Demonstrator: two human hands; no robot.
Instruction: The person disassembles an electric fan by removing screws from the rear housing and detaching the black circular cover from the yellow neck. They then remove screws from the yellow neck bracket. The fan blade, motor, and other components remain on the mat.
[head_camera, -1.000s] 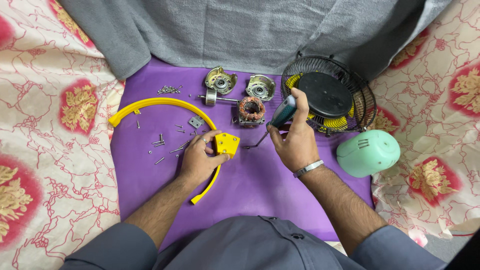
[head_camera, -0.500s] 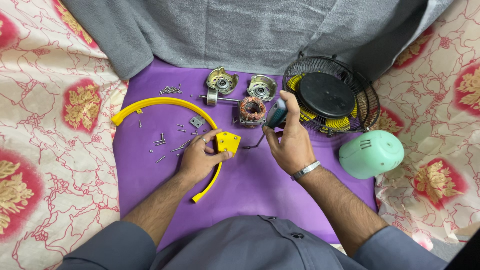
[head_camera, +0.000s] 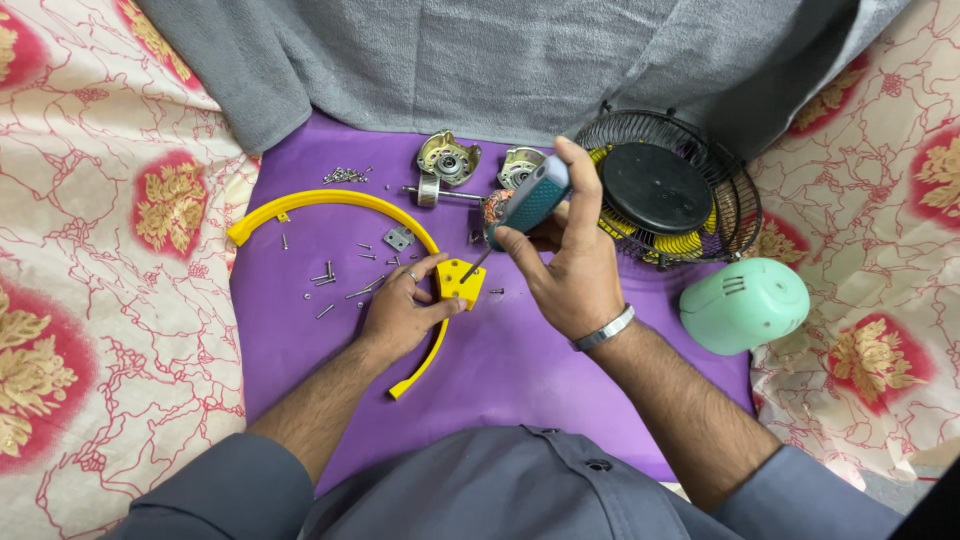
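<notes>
Screwdriver (head_camera: 520, 208) in right grip (head_camera: 565, 270) touches yellow bracket (head_camera: 460, 281).

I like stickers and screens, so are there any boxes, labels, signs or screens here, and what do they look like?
None show: no box, label, sign or screen.
Only fan parts on the purple mat, with a screwdriver and a yellow bracket in the hands.

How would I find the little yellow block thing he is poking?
Start at the purple mat and follow the curved yellow band to its middle. The yellow block sits there, pinched by the left hand, the screwdriver tip on it. Nothing else yellow nearby is flat and wedge-shaped.
</notes>
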